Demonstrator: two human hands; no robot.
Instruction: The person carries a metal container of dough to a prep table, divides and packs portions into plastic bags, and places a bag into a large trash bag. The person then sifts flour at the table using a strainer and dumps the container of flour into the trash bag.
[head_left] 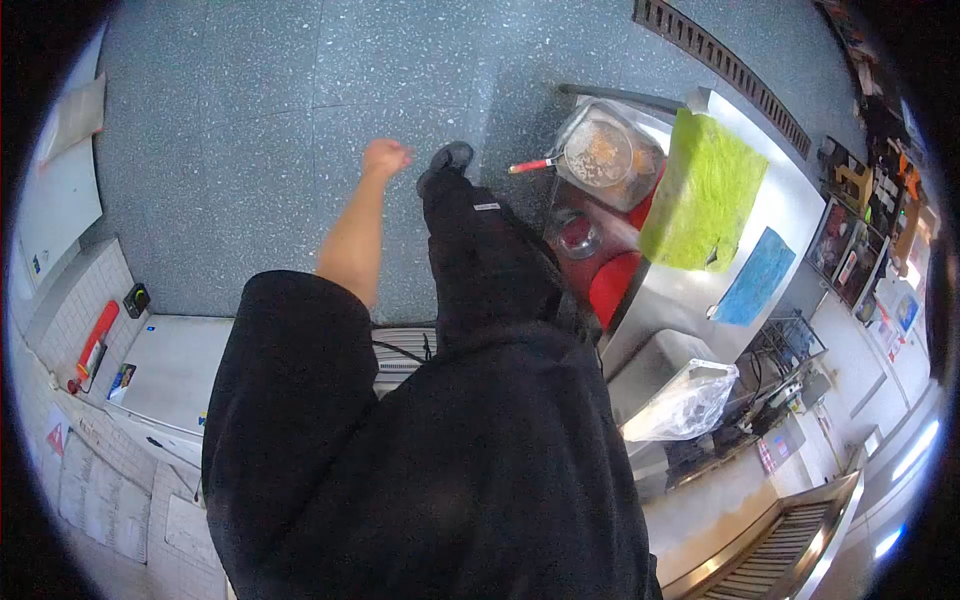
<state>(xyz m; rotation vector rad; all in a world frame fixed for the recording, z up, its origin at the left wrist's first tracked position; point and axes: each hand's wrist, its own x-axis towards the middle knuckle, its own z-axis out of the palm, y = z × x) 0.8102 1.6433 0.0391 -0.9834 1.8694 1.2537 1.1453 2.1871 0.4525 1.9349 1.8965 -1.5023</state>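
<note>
Strainer (pixel 598 152) juts past container (pixel 645 200) edge. Your left hand (pixel 386 158), loosely half-curled, visibly empty, over open floor (pixel 230 150). Right hand out of view; can't tell its state.

Glossy metal counter (pixel 782 212); matt green cloth (pixel 703 190); crinkled plastic (pixel 695 403).

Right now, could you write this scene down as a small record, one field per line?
Floor: grey speckled floor, with a long slotted metal drain grate
Left hand: bare left hand, nothing visible in it, nearest in view to a black shoe
Right hand: out of view
Worktop: shiny steel worktop, to the right
On worktop: lime-green cloth; smaller blue cloth
Utensil: round wire-mesh strainer with red handle
Strainer's contents: cannot tell
</note>
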